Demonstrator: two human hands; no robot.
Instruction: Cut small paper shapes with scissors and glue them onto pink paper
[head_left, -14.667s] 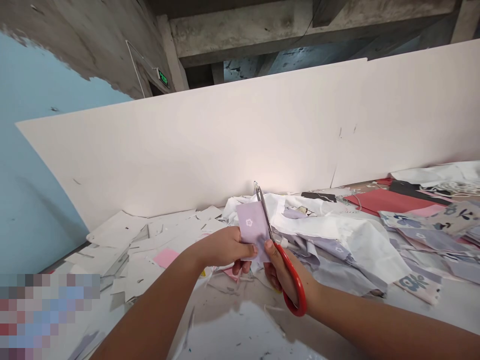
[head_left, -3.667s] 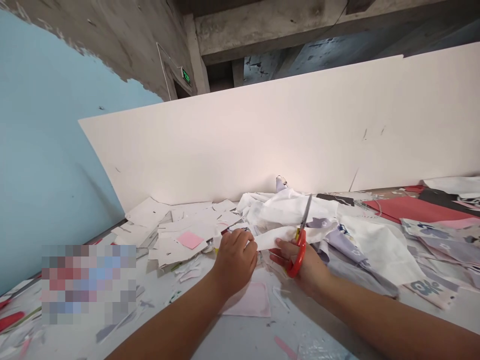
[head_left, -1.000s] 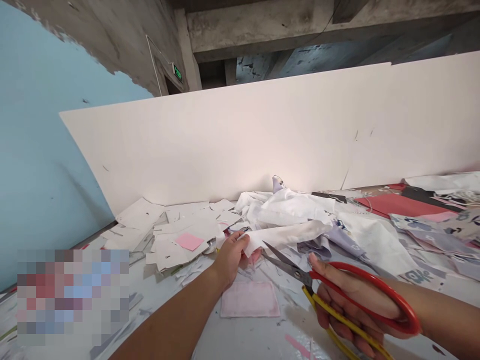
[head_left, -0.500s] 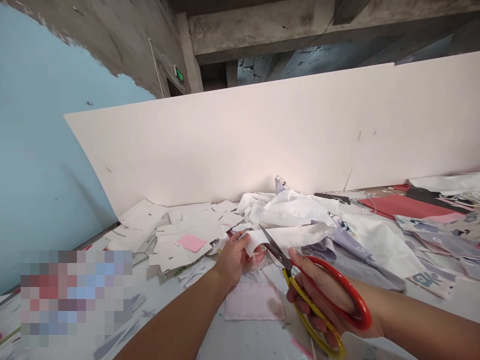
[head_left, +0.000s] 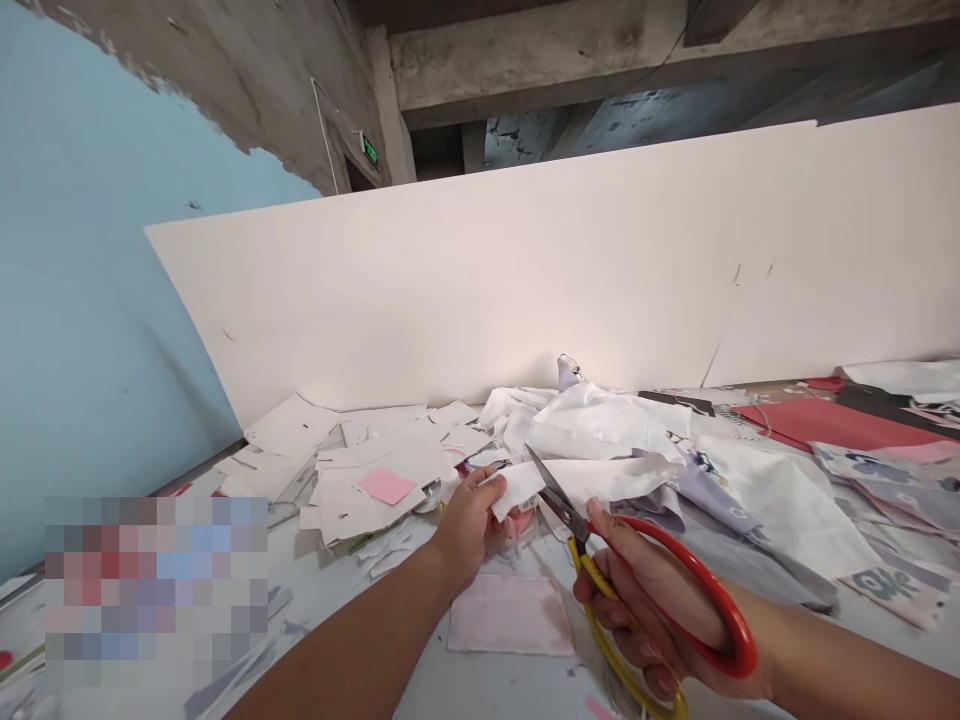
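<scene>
A long white board [head_left: 480, 280] stands along the far side of a cluttered bench [head_left: 480, 690]. Against it, centre right, is a heap of white cloth [head_left: 600, 415]; white cut-out sheets [head_left: 382, 455] spread to the left. Near right, the right hand [head_left: 645, 590] grips red-and-yellow scissors [head_left: 574, 525], blades parted. The left hand [head_left: 474, 505] is closed, pinching the left end of a white strip [head_left: 611, 478] that runs rightward in front of the heap. A second ago the blades only reached the strip's near edge; now they lie across it, and a slanting edge shows beside them. Cutting therefore seems under way, though whether the end is fully severed is unclear. Nearer lies a pale pink rectangle [head_left: 510, 615]; farther left, a smaller pink square [head_left: 387, 487].
</scene>
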